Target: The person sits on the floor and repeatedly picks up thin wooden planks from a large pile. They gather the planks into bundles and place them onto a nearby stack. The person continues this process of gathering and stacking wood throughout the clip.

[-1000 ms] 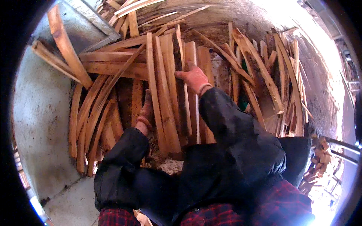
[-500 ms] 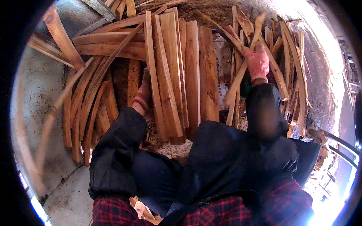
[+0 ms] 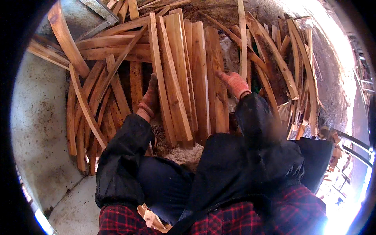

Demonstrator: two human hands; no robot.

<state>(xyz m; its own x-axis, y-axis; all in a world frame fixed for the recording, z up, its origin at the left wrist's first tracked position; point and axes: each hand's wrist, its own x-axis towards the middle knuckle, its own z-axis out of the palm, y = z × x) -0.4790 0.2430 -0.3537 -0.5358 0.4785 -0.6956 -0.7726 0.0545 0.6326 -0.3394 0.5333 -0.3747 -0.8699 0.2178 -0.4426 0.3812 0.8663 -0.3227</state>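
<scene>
A bundle of several flat wooden planks (image 3: 196, 78) lies side by side, running away from me on the ground. My left hand (image 3: 150, 98), in a brownish work glove, presses edge-on against the bundle's left side with straight fingers. My right hand (image 3: 234, 83), in an orange-red glove, lies flat on the right-most plank, fingers pointing up and left. A thin pale slat (image 3: 243, 35) rises just behind that hand; I cannot tell if it touches it. Black sleeves cover both forearms.
Loose curved wood strips (image 3: 88, 105) lie heaped at the left, over a pale concrete floor (image 3: 39, 129). More crossed slats (image 3: 290, 62) pile up at the right on dark soil. Sawdust (image 3: 180, 150) lies at the bundle's near end. A dark metal rail (image 3: 348, 143) runs at far right.
My right hand went from the bundle's top out to the right-hand slats, then came back to the bundle's right edge. My left hand stayed on the left side.
</scene>
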